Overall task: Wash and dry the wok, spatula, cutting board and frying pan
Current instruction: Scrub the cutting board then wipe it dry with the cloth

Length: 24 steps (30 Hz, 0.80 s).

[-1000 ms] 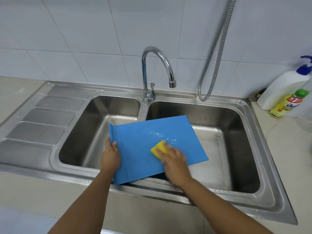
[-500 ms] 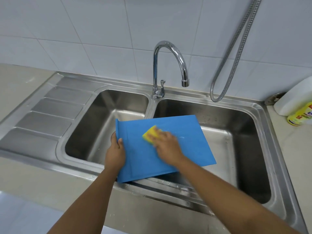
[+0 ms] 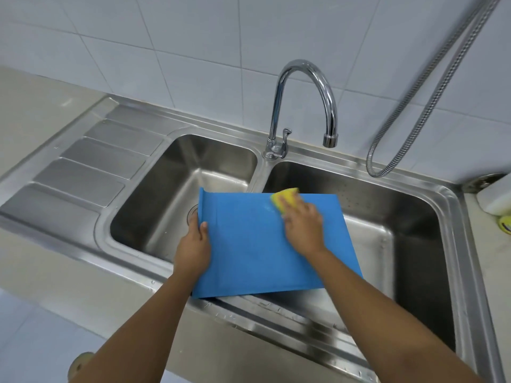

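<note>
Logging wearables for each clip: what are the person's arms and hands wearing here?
Nothing: the left forearm and right forearm are bare, with no sleeve in view. The left hand and right hand have no gloves, and no ring, watch or bracelet shows on the sides facing the camera.

We are reading no text anywhere; the yellow bottle [image 3: 505, 224] at the right edge is showing only a blurred label.

A steel sink [image 3: 450, 217] with 2 basins, a curved tap [image 3: 304, 64], a metal hose [image 3: 370, 158], and a white bottle [image 3: 495, 200] on the surface.
</note>
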Tool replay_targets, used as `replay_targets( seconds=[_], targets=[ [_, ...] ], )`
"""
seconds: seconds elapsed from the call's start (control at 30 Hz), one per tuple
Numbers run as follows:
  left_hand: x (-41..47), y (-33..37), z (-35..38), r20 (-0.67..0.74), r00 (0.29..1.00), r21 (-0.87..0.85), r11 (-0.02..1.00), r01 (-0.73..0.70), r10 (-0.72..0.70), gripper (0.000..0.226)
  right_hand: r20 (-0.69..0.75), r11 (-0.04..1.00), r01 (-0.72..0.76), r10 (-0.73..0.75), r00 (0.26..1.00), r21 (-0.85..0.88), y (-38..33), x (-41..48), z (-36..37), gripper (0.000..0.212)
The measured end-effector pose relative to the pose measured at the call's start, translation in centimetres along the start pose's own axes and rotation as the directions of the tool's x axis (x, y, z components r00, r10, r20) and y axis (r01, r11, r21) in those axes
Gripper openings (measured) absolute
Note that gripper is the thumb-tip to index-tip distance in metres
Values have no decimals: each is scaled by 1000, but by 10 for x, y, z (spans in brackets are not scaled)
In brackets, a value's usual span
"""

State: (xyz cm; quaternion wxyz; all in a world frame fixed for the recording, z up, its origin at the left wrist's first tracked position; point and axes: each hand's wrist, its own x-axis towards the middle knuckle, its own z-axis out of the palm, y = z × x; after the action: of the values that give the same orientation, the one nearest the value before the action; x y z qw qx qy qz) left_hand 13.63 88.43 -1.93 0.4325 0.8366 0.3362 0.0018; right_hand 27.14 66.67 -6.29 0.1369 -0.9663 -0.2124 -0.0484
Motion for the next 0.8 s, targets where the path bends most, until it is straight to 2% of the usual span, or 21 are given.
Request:
replay_targets(
  seconds=[0.03,0.07,0.1,0.13,0.17,0.2,0.27,0.3,0.33,0.37,0.4,0.43,0.5,0.53,0.57,0.6,0.63,0.67,0.73,0.77,0.8],
  targets=[
    [0,0,0,5,1000,-4,1000,5,-5,47,12,968,-252,252,968,9,19,5,-3,52],
    [0,1,0,8,1000,-10,1000,9,-9,47,15,857,-512,512,859,61,32,8,-5,52],
    [0,1,0,8,1000,-16,1000,12,-12,47,16,721,-685,687,726,109,35,10,-8,53],
    [0,2,-1,9,1000,-17,1000,14,-14,47,18,638,-761,765,644,115,26,11,-11,54],
    [0,3,0,10,1000,-15,1000,18,-18,47,31,648,-754,756,654,104,11,11,-13,54],
    [0,3,-1,8,1000,-11,1000,20,-20,47,34,742,-665,665,746,88,-6,9,-11,55],
    [-1,3,-1,7,1000,-3,1000,21,-21,47,60,964,-261,258,964,47,-29,1,-4,54],
    [-1,3,-1,8,1000,-4,1000,23,-23,47,77,997,-57,54,996,42,-29,0,-3,52],
    [-2,3,-2,9,1000,-8,1000,27,-27,47,91,997,66,-69,993,37,-18,5,-3,50],
    [-2,3,-2,10,1000,-11,999,30,-30,47,104,997,71,-74,992,26,-1,11,-5,49],
    [-2,3,-2,9,1000,-10,1000,28,-28,48,109,999,-33,33,993,-1,16,17,-5,50],
    [-2,3,-2,8,1000,-9,1000,23,-22,48,101,975,-222,221,970,-7,33,20,-6,51],
    [-2,3,-1,7,1000,-16,1000,14,-14,47,74,761,-646,642,763,58,45,19,-10,53],
    [-2,3,-1,9,1000,-19,1000,16,-16,47,64,699,-712,709,702,73,36,15,-14,53],
    [-2,3,-1,11,1000,-18,1000,21,-21,47,57,733,-678,675,735,61,21,9,-16,53],
    [-1,2,0,10,1000,-16,1000,25,-25,47,51,821,-570,568,821,40,3,0,-14,53],
    [0,1,0,10,1000,-15,999,30,-30,47,30,923,-382,382,924,35,-13,-13,-10,54],
    [1,0,0,10,1000,-14,999,30,-30,47,18,988,-145,145,989,42,-25,-29,-5,53],
    [3,-1,1,10,1000,-11,1000,19,-19,47,13,972,235,-235,972,23,-21,-53,1,51],
    [3,-2,2,9,1000,-12,1000,14,-14,47,19,955,298,-298,955,-4,-6,-57,1,50],
    [3,-2,2,6,1000,-15,1000,9,-9,47,19,969,246,-245,969,-38,11,-59,0,49]
  ],
)
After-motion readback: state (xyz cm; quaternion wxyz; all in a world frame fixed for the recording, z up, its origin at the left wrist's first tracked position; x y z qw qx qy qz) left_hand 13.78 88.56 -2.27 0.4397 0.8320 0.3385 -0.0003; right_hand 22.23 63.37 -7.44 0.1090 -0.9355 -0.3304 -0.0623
